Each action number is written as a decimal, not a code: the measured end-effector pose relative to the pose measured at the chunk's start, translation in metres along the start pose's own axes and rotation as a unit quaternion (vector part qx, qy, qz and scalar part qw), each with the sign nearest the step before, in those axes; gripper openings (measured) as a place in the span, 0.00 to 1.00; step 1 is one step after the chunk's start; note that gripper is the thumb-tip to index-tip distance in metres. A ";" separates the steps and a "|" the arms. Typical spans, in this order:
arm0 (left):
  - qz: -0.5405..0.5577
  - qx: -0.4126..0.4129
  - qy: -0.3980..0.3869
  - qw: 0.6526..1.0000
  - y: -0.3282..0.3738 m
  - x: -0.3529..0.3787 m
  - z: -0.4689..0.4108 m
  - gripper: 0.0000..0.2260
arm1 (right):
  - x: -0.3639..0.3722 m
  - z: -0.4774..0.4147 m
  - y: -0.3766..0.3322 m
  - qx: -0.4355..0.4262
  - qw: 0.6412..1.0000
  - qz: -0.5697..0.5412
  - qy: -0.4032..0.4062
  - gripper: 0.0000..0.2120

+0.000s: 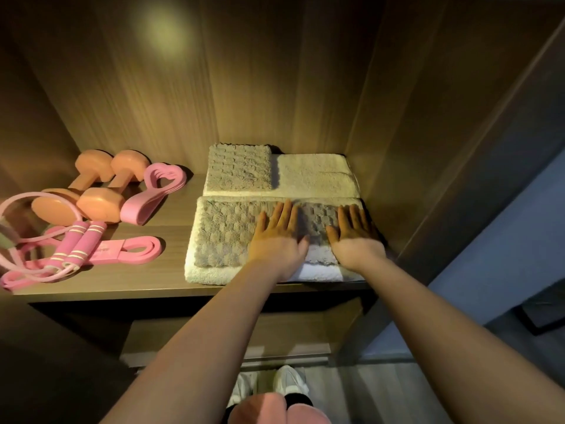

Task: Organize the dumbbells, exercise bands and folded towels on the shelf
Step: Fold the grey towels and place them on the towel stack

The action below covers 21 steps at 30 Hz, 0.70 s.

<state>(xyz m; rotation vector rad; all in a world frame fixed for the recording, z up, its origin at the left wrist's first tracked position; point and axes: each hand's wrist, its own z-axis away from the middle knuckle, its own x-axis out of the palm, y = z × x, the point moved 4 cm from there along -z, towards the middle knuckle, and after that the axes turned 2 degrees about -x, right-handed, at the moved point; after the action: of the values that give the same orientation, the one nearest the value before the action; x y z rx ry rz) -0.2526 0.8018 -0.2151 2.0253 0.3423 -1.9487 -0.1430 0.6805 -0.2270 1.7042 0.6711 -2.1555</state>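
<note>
Left grip and right grip both flat, fingers straight, pressing front grey towel stacked on white towel, right side of shelf. Rear grey towel lies on rear white towel. Orange dumbbells and looped pink band at left. Flat pink band carries small print (too blurred to read). Skipping rope cut off by left edge

At nine o'clock the left edge cuts off the skipping rope and a grey-green thing too little shown to name. Print on the pink band is too small to read. The front grey towel hides most of the white towel beneath. At six o'clock knees cover part of the white shoes. At four o'clock a dark object runs off the right edge.
</note>
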 end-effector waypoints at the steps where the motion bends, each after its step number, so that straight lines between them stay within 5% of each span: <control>1: 0.008 0.000 -0.014 1.000 0.001 0.006 -0.001 0.30 | -0.001 0.002 -0.001 0.002 1.000 -0.008 -0.005 0.29; 4: 0.007 -0.003 -0.020 1.000 -0.002 0.013 -0.002 0.30 | -0.003 0.009 0.001 0.011 0.996 -0.086 -0.005 0.30; 6: 0.006 0.000 -0.016 1.000 -0.003 0.014 -0.001 0.30 | -0.011 0.027 0.004 0.025 0.976 -0.205 0.064 0.28; 9: 0.016 0.000 -0.016 1.000 -0.002 0.014 0.000 0.30 | -0.017 0.068 0.013 0.051 0.909 -0.367 0.190 0.19; 11: 0.013 0.001 -0.018 1.000 -0.003 0.015 0.001 0.30 | -0.011 0.091 0.020 0.083 0.863 -0.457 0.201 0.19; 13: 0.012 0.002 -0.016 1.000 -0.004 0.014 0.001 0.30 | 0.005 0.102 0.025 0.148 0.783 -0.582 0.163 0.19; 17: 0.015 0.002 -0.017 1.000 -0.003 0.014 0.002 0.30 | 0.015 0.104 0.020 0.226 0.537 -0.810 0.065 0.18; 21: 0.018 0.001 -0.019 1.000 -0.003 0.015 0.001 0.30 | 0.007 0.098 0.007 0.248 0.408 -0.878 0.032 0.21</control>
<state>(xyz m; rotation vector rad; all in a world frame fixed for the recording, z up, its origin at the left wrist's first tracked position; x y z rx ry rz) -0.2543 0.8033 -0.2300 1.9798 0.2931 -1.9646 -0.2218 0.6224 -0.2167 0.7329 3.2121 -3.5523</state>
